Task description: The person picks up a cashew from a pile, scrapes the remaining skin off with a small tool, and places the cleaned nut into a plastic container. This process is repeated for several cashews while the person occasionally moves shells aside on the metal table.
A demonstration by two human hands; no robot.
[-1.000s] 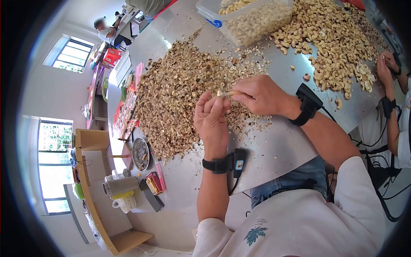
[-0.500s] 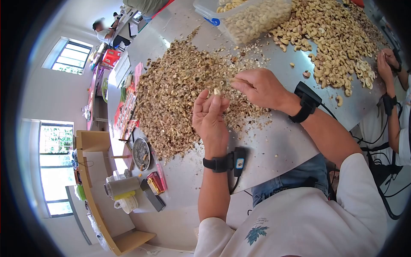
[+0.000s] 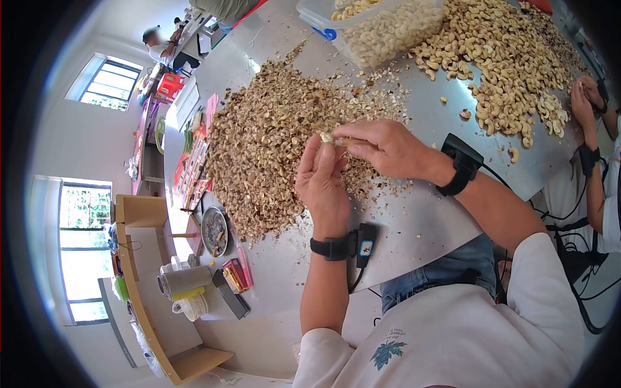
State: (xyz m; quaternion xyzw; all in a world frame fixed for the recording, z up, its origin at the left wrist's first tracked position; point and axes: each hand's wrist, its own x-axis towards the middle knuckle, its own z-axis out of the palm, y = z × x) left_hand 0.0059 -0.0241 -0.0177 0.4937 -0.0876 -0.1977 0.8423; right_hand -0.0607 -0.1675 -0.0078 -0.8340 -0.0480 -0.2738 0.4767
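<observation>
My left hand (image 3: 323, 178) pinches a pale cashew piece (image 3: 326, 138) between thumb and fingertips, palm turned up. Beside it, my right hand (image 3: 385, 147) has its thumb and index finger pressed together on a thin, light-coloured tool, its tip at the cashew piece. What the tool is cannot be made out clearly. Both hands are above the near edge of a broad heap of brown nut fragments (image 3: 259, 142) on the metal table (image 3: 414, 226).
Whole cashews (image 3: 511, 71) lie piled at the upper right, beside a clear plastic box (image 3: 388, 32) of cashews. A round metal dish (image 3: 214, 223) and small boxes (image 3: 235, 274) lie at the left. A co-worker's hands (image 3: 585, 97) are at the far right.
My right hand has moved left and slightly down, bringing the thin tool to the cashew piece. My left hand still holds the piece in nearly the same place.
</observation>
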